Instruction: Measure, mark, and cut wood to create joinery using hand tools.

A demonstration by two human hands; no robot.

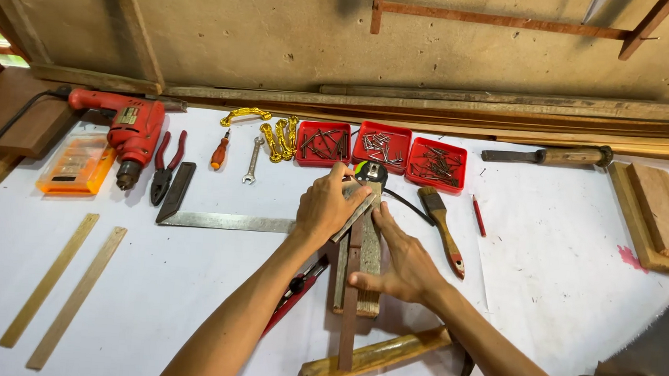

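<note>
Stacked wooden strips (361, 271) lie lengthwise at the centre of the white worktop (184, 280). The left hand (327, 205) presses a tape measure (370, 174) at their far end, its grip closed on the case; the right hand (402, 258) lies flat on the strips, fingers spread, grip wide, thumb at the near edge. A steel square (220, 220) extends toward 9 o'clock. A paintbrush (441, 227) sits at 2 o'clock, three red nail trays (381, 148) at 12 o'clock, a hammer (385, 355) at 6 o'clock, a red drill (130, 132) at 10 o'clock.
</note>
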